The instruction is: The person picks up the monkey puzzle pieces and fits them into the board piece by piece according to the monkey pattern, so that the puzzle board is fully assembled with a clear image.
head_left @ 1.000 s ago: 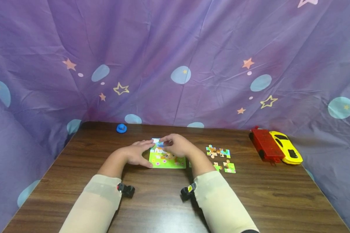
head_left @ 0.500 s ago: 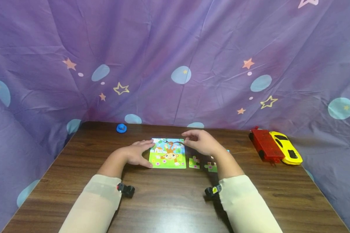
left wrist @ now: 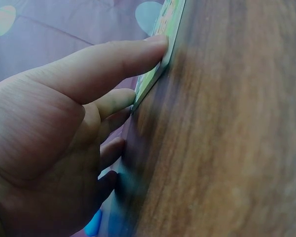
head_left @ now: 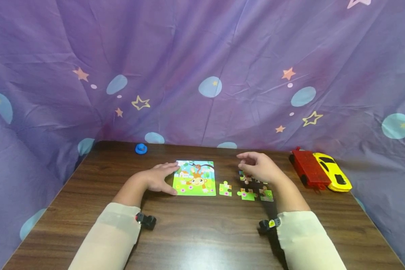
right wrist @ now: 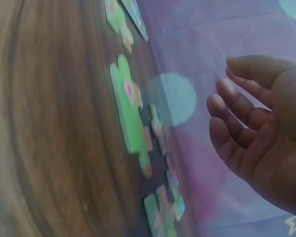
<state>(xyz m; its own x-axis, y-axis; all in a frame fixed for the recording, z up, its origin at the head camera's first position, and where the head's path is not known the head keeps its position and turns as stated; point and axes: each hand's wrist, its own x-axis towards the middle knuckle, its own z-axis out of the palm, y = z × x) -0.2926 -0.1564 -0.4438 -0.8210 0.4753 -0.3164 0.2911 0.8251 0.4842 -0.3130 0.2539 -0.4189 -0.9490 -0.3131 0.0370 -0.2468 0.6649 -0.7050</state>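
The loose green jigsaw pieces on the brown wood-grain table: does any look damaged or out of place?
Nothing stands out. The loose green jigsaw pieces lie flat beside the colourful square monkey picture, with no visible damage. The right hand partly hides the multicoloured pieces behind them, so I cannot judge those fully.

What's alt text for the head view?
A person's left hand touches a square monkey picture on a wooden table; the right hand hovers by loose puzzle pieces right of it. A blue toy sits back left; a red toy and yellow car, far right.
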